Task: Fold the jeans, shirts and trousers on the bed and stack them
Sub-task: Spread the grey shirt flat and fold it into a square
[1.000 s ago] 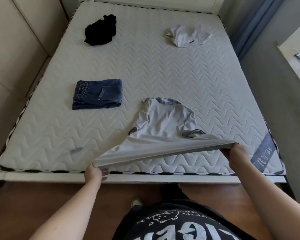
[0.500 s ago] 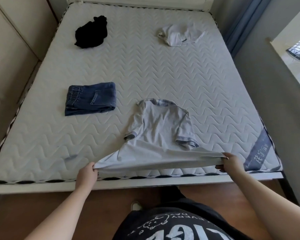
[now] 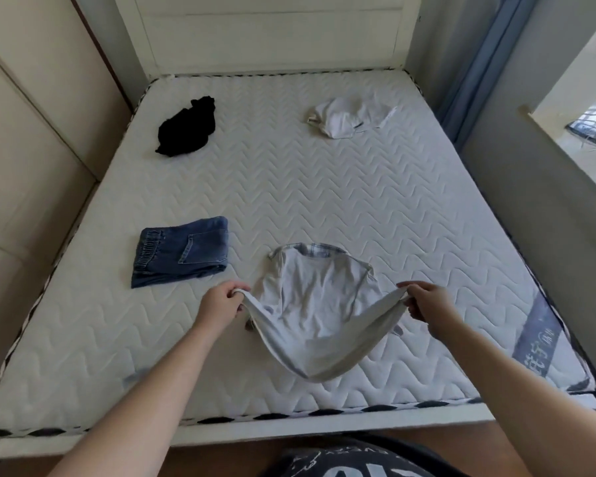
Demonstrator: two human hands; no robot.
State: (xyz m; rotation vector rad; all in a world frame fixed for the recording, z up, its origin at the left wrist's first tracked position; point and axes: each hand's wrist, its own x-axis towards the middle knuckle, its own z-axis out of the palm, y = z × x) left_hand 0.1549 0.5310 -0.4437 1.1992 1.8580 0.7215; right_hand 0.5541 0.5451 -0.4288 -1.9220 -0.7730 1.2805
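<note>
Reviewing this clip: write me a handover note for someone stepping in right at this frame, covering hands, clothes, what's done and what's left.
Left hand and right hand each pinch a hem corner of the grey shirt, lifted over its middle; the collar end lies flat on the mattress.
Folded jeans lie left of the shirt, apart from it.
Black garment and white garment lie crumpled near the headboard.
Done: jeans folded.
Left: finish folding the shirt, fold the black and white garments, stack everything.
</note>
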